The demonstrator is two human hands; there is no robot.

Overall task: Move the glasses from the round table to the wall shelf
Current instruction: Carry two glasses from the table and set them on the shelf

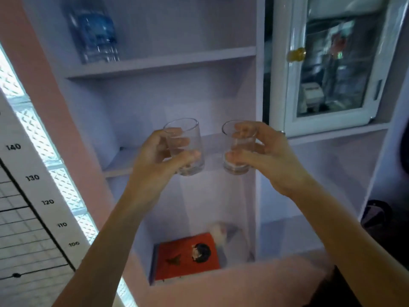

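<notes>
Two clear drinking glasses are held up in front of a white wall shelf point(119, 166). My left hand point(159, 160) grips the left glass point(192, 138) around its lower half. The right glass point(228, 138) is held the same way in my right hand point(265, 156). Both glasses stay upright, side by side and apart, at the height of the middle shelf board. They hover just in front of that board; neither rests on it. The round table is out of view.
A water bottle point(93, 32) stands on the upper shelf board point(166, 65). A red book point(188, 255) lies in the bottom compartment. A white-framed window point(327, 69) is at the right, a height chart point(33, 196) at the left.
</notes>
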